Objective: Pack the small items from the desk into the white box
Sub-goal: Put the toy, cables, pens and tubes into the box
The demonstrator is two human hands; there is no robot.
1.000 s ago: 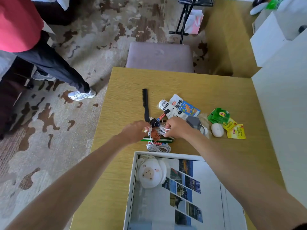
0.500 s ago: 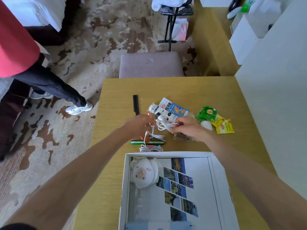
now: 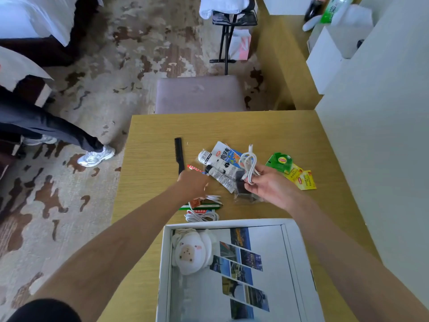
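My right hand is raised above the desk, shut on a coiled white cable. My left hand rests palm down on the pile, its fingers hidden, beside an orange packet and a second white cable. On the desk lie a black comb, a snack packet, a small tube, a dark item in a clear bag, a green tea box and yellow tea bags. The white box near me holds a white plush piece and a photo sheet.
A padded chair stands at the desk's far edge. A person's leg and sneaker are on the carpet at the left. A white wall borders the desk's right side. A black folding stand is farther back.
My right hand has lifted the coiled white cable off the pile and moved it up and to the right. My left hand stays at the pile. The view has tilted up.
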